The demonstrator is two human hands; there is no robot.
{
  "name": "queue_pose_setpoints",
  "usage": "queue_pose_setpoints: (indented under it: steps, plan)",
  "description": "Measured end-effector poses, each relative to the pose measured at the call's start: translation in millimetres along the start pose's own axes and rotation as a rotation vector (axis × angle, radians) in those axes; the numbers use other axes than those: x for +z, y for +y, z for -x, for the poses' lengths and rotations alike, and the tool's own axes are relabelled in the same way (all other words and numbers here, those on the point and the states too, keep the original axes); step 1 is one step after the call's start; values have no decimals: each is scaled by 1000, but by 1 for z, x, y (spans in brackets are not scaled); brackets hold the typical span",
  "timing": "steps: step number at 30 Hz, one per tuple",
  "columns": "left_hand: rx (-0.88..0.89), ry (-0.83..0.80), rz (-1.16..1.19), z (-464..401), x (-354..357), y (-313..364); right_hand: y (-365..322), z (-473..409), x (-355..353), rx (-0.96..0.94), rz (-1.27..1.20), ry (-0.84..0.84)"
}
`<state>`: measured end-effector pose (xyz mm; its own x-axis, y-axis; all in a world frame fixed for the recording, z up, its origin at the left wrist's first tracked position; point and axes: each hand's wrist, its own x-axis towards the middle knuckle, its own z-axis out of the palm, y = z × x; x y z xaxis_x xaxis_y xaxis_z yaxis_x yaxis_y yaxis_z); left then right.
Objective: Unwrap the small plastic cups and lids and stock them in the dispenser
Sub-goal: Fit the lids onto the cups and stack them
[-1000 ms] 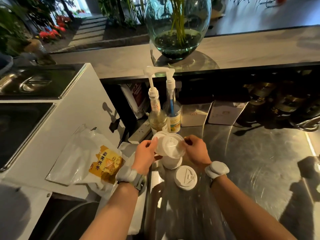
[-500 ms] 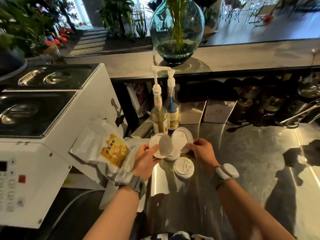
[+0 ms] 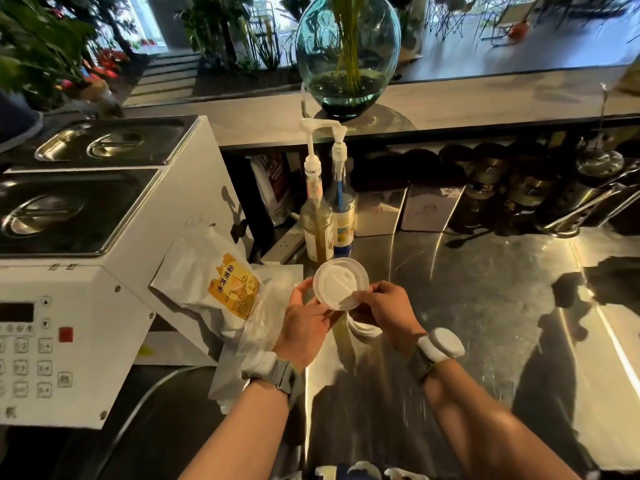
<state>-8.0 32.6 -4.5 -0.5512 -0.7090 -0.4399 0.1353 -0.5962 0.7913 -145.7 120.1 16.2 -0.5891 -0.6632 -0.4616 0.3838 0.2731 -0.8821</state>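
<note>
- The left hand (image 3: 304,323) is gripping the white plastic lid (image 3: 340,284) at its left and lower edge, fingers curling up round the rim and the thumb lying near the bottom edge.
- The right hand (image 3: 384,311) is pinching the same lid at its lower right edge with thumb and fingertips.
- The lid is sitting between the two hands and just above them, held clear of the steel counter (image 3: 485,306), its flat face tilting toward the camera; whether it is one lid or several nested together cannot be told.
- A further stack of white lids (image 3: 363,329) is lying on the counter directly beneath the right hand, partly hidden by it.
- Two pump bottles (image 3: 317,230) are standing just behind the held lid.
- A white bag with a yellow label (image 3: 221,282) is leaning against the white machine (image 3: 104,306) to the left of the left hand.
- Crumpled clear plastic wrap (image 3: 266,317) is lying between that bag and the left wrist.
</note>
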Motion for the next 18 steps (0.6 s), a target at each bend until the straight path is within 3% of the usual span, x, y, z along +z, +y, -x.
queue_pose_setpoints:
  steps: [5, 9, 13, 18]
  plan:
    - [5, 38, -72, 3, 7, -6, 4, 1, -1, 26, 67, 2]
    - [15, 102, -83, 2, 8, -9, -2, 4, -2, 18, 305, -42]
    - [47, 115, -83, 0, 4, -8, -8, 0, -9, -124, 401, 31]
    - [29, 106, -95, 2, 6, -12, -5, 0, -3, -238, 373, -34]
